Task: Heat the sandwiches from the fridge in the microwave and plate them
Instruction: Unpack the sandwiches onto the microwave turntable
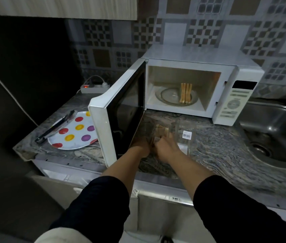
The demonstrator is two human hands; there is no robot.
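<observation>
Together, the left hand [143, 146] and right hand [165, 146] meet inside a clear plastic container [175, 135] on the near counter [217, 151]; whether either has closed on the sandwich [161, 131] there, I cannot tell. Lifting it well probably means pinching both bread faces evenly so the filling stays put, then standing it beside the sandwiches [185, 92] upright on the glass turntable [168, 95] of the open white microwave [200, 85]. To the left, black tongs [56, 127] rest on a glossy round plate [75, 132] with coloured dots. The counter is veined stone.
</observation>
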